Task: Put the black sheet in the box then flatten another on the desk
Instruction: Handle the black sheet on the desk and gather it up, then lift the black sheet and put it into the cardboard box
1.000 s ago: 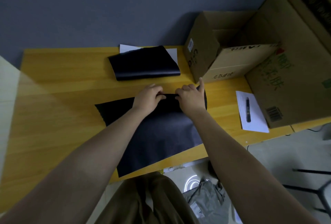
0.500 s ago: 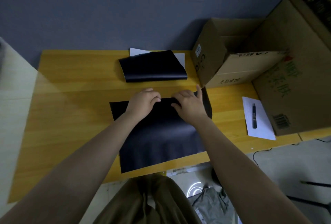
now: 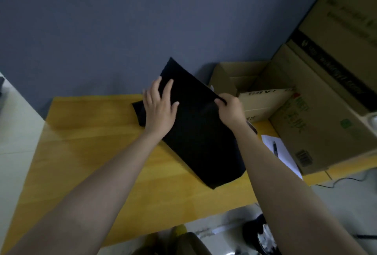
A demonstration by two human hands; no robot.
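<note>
Closest to the camera are the 2 forearms reaching out over the desk [image 3: 81, 152]. The sheet [image 3: 195, 132] is lifted off the wood and tilted up, its low corner hanging near the front edge, its top corner up against the wall. Left hand [image 3: 160, 107] is spread flat against the sheet's face, fingers open, more propping it than gripping. Right hand [image 3: 230, 109] is closed on the sheet's right edge, thumb and fingers pinched over it.

Off to the right there's a white paper [image 3: 285, 156] with a pen [image 3: 275, 147] on it. Behind the left hand a second black sheet [image 3: 138, 111] pokes out, lying on the desk. Furthest back is the open box [image 3: 255, 99], just beside the right hand, with a bigger carton [image 3: 326, 116] next to it.

So I'd say this is step 1, mid-carry. Next move is probably swinging the sheet right and dropping it through the box opening; it's floppy and wide, so it may need bending to fit.
</note>
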